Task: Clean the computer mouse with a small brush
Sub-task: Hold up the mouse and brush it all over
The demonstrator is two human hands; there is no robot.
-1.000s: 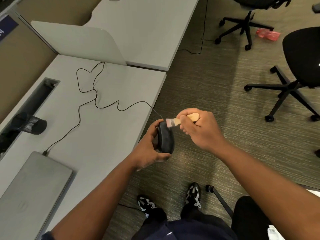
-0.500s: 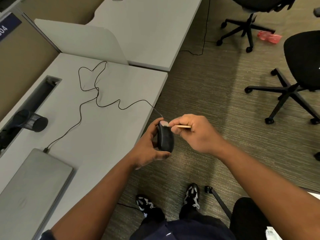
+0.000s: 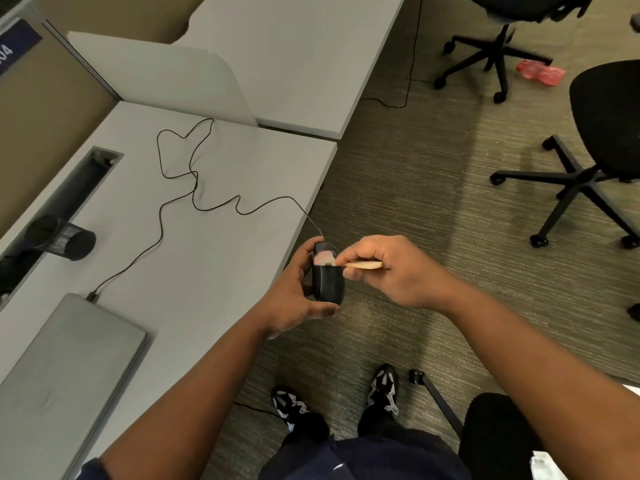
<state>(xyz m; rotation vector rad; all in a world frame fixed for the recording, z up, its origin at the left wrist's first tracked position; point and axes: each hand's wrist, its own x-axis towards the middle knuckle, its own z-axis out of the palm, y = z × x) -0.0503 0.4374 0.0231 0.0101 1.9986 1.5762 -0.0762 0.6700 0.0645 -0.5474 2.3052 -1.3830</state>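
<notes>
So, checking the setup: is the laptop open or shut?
Shut. The laptop lies flat on the desk, lid down, no screen or keys showing.

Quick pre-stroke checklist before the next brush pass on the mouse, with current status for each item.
1. Left hand grips mouse: ok.
2. Right hand holds brush by its wooden handle: ok.
3. Bristles touching the mouse's top end: ok.
4. Mouse held off the desk, past its edge: ok.
5. Cable slack, loosely looped on the desk: ok.
6. Dust left on the mouse: cannot tell.
</notes>
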